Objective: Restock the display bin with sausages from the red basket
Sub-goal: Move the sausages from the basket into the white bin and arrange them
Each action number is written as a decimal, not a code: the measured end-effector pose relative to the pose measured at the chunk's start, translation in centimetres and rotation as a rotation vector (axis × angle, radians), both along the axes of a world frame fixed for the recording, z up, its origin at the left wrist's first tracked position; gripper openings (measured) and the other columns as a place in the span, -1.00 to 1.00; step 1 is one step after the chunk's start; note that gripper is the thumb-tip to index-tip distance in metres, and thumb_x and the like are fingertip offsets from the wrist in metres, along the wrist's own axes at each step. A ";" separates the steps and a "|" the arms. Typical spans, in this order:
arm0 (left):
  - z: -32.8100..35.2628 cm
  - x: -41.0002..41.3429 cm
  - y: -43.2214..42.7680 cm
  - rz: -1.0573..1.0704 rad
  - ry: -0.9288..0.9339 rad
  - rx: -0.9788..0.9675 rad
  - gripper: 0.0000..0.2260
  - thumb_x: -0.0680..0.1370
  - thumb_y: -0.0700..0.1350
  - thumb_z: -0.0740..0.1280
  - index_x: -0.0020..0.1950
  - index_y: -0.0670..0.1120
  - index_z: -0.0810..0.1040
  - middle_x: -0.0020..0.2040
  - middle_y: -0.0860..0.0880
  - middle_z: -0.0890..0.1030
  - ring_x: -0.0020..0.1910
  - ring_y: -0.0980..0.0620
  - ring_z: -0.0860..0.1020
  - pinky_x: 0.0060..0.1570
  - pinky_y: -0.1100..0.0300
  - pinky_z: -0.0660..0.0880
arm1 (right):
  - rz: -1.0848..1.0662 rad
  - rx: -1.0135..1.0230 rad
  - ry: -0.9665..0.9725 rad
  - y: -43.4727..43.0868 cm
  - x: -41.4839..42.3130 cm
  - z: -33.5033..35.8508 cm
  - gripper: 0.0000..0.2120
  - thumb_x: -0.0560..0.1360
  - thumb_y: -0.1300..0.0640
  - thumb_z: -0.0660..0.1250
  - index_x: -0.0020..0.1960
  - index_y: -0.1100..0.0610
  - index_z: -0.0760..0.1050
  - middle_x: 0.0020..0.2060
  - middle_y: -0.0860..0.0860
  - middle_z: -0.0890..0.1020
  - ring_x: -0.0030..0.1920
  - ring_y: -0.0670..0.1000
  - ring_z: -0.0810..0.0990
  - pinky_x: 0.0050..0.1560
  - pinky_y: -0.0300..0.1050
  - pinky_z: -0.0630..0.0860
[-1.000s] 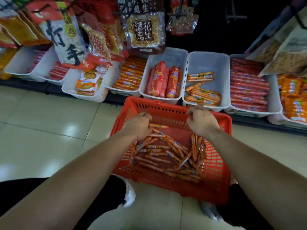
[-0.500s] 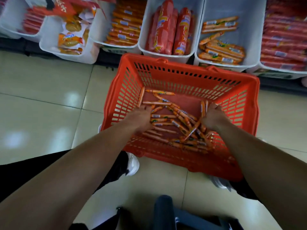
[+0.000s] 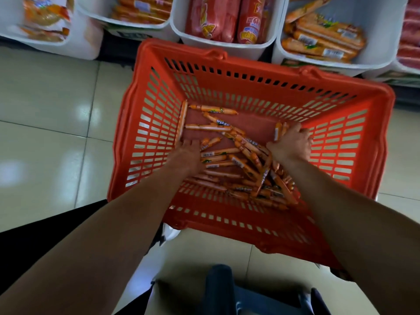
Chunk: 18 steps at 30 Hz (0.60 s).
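The red basket (image 3: 145,123) stands on the tiled floor in front of me with several thin orange sausages (image 3: 229,155) loose on its bottom. My left hand (image 3: 187,153) reaches down onto the left part of the pile; its fingers are hidden under it. My right hand (image 3: 292,144) grips a few sausages (image 3: 279,130) at the right side of the basket. The white display bin (image 3: 377,42) with the same orange sausages (image 3: 322,39) sits just beyond the basket's far right corner.
More white bins line the shelf edge: thick red sausages (image 3: 227,17) behind the basket, orange packs (image 3: 141,10) and snack bags (image 3: 45,17) to the left, red sticks (image 3: 410,30) at far right. A dark stool (image 3: 222,287) is below me.
The camera has tilted further down and closer to the basket. Both hands went from the basket's far rim down into the sausage pile, and my right hand has closed round a few sausages.
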<state>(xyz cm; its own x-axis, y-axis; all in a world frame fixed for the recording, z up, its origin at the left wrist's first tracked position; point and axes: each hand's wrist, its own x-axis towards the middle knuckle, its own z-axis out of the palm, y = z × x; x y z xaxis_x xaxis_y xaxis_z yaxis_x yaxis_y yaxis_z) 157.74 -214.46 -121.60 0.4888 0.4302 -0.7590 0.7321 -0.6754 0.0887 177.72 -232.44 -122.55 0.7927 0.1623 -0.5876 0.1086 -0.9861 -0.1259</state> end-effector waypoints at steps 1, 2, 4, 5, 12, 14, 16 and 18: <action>-0.1 0.0 0.1 -0.018 0.000 -0.011 -0.24 0.44 0.20 0.45 0.51 -0.07 0.23 0.45 -0.17 0.30 0.44 -0.24 0.27 0.36 -0.15 0.35 | 0.003 0.031 0.016 -0.3 0.1 -0.1 -0.11 0.36 -0.09 0.52 0.49 0.21 0.17 0.42 0.30 0.29 0.41 0.36 0.29 0.37 0.22 0.36; -0.2 0.0 0.2 -0.022 -0.001 -0.024 -0.27 0.44 0.18 0.47 0.50 -0.04 0.26 0.44 -0.17 0.30 0.44 -0.24 0.29 0.36 -0.15 0.36 | 0.023 0.042 0.033 -0.6 0.0 -0.1 -0.10 0.36 -0.10 0.53 0.51 0.19 0.17 0.44 0.29 0.27 0.43 0.36 0.26 0.39 0.22 0.34; -0.3 0.2 0.3 -0.015 0.003 -0.052 -0.28 0.45 0.16 0.47 0.51 0.00 0.26 0.43 -0.16 0.31 0.42 -0.22 0.33 0.35 -0.12 0.37 | 0.045 0.063 0.028 -1.1 -1.0 -0.1 -0.06 0.36 -0.09 0.55 0.54 0.13 0.10 0.50 0.24 0.13 0.47 0.37 0.15 0.42 0.25 0.29; -0.3 0.3 0.4 -0.023 0.007 -0.065 -0.28 0.45 0.15 0.47 0.52 0.01 0.25 0.43 -0.14 0.31 0.41 -0.21 0.34 0.34 -0.11 0.37 | 0.033 0.077 0.024 -1.2 -1.5 -0.1 -0.03 0.37 -0.06 0.55 0.56 0.12 0.05 0.51 0.23 0.08 0.48 0.37 0.14 0.41 0.25 0.29; -0.2 0.7 0.3 -0.054 0.045 -0.070 -0.26 0.45 0.16 0.46 0.52 -0.02 0.23 0.43 -0.12 0.28 0.41 -0.22 0.29 0.35 -0.09 0.35 | 0.115 0.204 0.124 -1.6 -1.9 -0.1 -0.11 0.37 -0.01 0.54 0.53 0.07 0.13 0.34 0.16 0.34 0.31 0.26 0.43 0.26 0.15 0.47; -0.1 0.8 0.1 -0.048 0.052 -0.079 -0.32 0.47 0.19 0.43 0.49 0.00 0.27 0.39 -0.13 0.28 0.40 -0.22 0.29 0.34 -0.12 0.35 | 0.204 0.225 0.182 -1.5 -2.2 0.1 -0.17 0.36 0.00 0.53 0.51 0.04 0.20 0.32 0.12 0.40 0.30 0.23 0.44 0.24 0.08 0.45; -0.1 0.7 -0.3 -0.029 0.025 -0.092 -0.39 0.47 0.23 0.40 0.44 0.05 0.31 0.36 -0.09 0.31 0.38 -0.19 0.33 0.30 -0.11 0.36 | 0.299 0.223 0.201 -1.4 -2.6 0.0 -0.15 0.36 -0.04 0.52 0.54 -0.01 0.18 0.37 0.07 0.41 0.33 0.20 0.41 0.27 0.07 0.41; -0.1 0.5 -0.7 -0.029 -0.010 -0.112 -0.39 0.44 0.25 0.42 0.40 0.07 0.33 0.35 -0.03 0.35 0.35 -0.14 0.39 0.23 -0.08 0.38 | 0.395 0.230 0.212 -1.2 -2.9 -0.1 -0.12 0.36 -0.06 0.53 0.55 -0.02 0.17 0.40 0.05 0.42 0.36 0.17 0.39 0.31 0.05 0.35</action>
<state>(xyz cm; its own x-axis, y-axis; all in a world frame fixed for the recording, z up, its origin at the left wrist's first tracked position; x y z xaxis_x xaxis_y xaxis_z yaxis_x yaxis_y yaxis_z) 158.22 -215.17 -121.72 0.5074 0.3284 -0.7967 0.7109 -0.6820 0.1716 174.83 -233.66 -122.64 0.5114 0.5700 -0.6431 0.4164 -0.8190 -0.3948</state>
